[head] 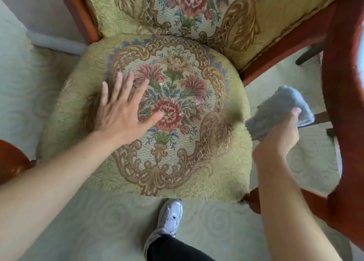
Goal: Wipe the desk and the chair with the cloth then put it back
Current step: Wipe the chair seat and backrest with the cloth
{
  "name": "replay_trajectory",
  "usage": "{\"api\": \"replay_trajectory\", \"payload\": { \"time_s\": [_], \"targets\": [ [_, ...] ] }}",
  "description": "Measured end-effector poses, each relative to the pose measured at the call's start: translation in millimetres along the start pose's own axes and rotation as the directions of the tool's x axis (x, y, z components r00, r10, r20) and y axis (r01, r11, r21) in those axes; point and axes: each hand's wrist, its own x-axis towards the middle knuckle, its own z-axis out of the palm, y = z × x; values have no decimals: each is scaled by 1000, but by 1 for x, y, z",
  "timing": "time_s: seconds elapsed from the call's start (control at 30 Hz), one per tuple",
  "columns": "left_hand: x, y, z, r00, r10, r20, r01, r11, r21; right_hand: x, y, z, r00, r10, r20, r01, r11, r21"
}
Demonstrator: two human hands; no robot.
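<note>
An armchair fills the view, its seat (pixel 206 162) covered in green-gold floral tapestry and its backrest (pixel 246 14) in the same fabric. My left hand (pixel 120 111) lies flat with fingers spread on the left-centre of the seat. My right hand (pixel 279 134) is closed around a bunched grey-blue cloth (pixel 275 107), held just past the seat's right edge, beside the red wooden armrest (pixel 340 95).
Another red wooden armrest (pixel 9 158) shows at the left edge. Pale green patterned carpet (pixel 98 221) lies around the chair. My foot in a white sneaker (pixel 171 215) stands right in front of the seat. A wall and white skirting (pixel 55 42) run at the upper left.
</note>
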Motion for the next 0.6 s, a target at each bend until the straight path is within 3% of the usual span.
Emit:
{"api": "replay_trajectory", "payload": {
  "time_s": [0.1,0.17,0.23,0.33,0.4,0.47,0.6],
  "targets": [
    [6,-9,16,999,16,-42,-14,999,37,12,11,1,987,-145,-73,147,989,19],
    [7,-11,23,997,17,-71,-15,999,29,19,19,4,967,-246,-65,240,967,-88],
    [8,-10,28,995,22,-96,-17,999,52,26,32,10,973,-224,47,228,932,-281],
    [7,-8,31,989,16,-147,-7,998,62,26,63,25,950,-66,307,231,809,-541],
    [8,-8,34,984,21,-178,-14,999,41,24,80,38,914,-173,367,380,681,-626],
    [11,-9,37,979,27,-203,-20,999,37,23,88,47,900,-240,363,430,613,-662],
    [13,-11,44,970,48,-238,-45,999,19,18,89,47,912,-185,365,378,721,-580]
  ]
}}
